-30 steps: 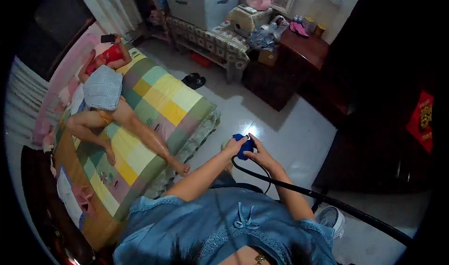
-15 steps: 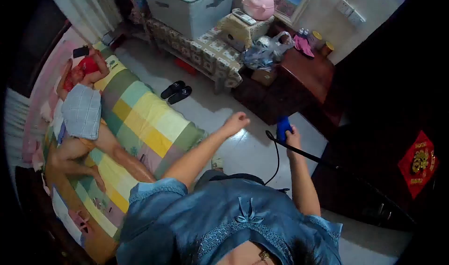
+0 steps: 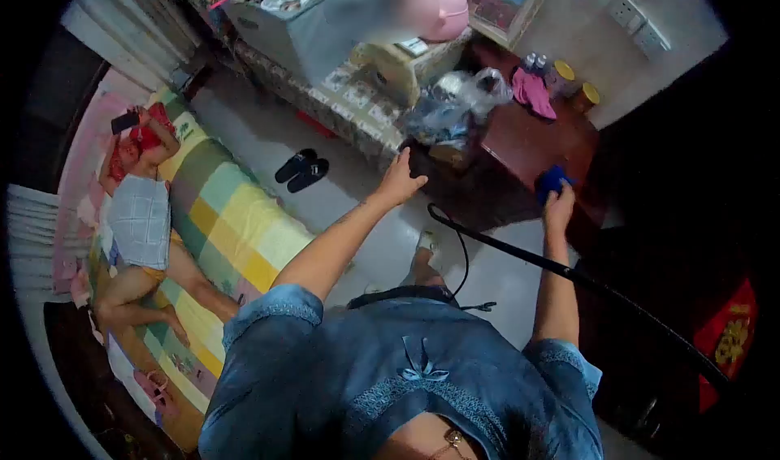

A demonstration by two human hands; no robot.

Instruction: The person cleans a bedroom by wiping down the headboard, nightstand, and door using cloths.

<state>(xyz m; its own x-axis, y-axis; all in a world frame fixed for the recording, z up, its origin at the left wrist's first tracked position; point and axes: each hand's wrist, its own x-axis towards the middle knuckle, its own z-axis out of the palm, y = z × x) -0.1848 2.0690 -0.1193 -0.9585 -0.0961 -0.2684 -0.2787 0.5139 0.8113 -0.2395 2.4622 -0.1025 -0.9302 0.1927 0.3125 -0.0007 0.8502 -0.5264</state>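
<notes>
My right hand grips a crumpled blue cloth over the top of the reddish-brown wooden cabinet. Whether the cloth touches the wood I cannot tell. My left hand is in the air with its fingers apart and nothing in it. It is nearest to the cabinet's left end, below the clear plastic bags. On the cabinet top, a pink cloth lies beside yellow-lidded jars and small bottles.
A bench with a patterned cover carries a grey bin and a pink pot. Black slippers lie on the floor. At left, a person lies on a checkered bed holding a phone. A black cord crosses the view.
My right hand has moved forward and right with the blue cloth, from above the floor to the cabinet top. The left hand has moved slightly forward, and its fingers have spread. The view has shifted.
</notes>
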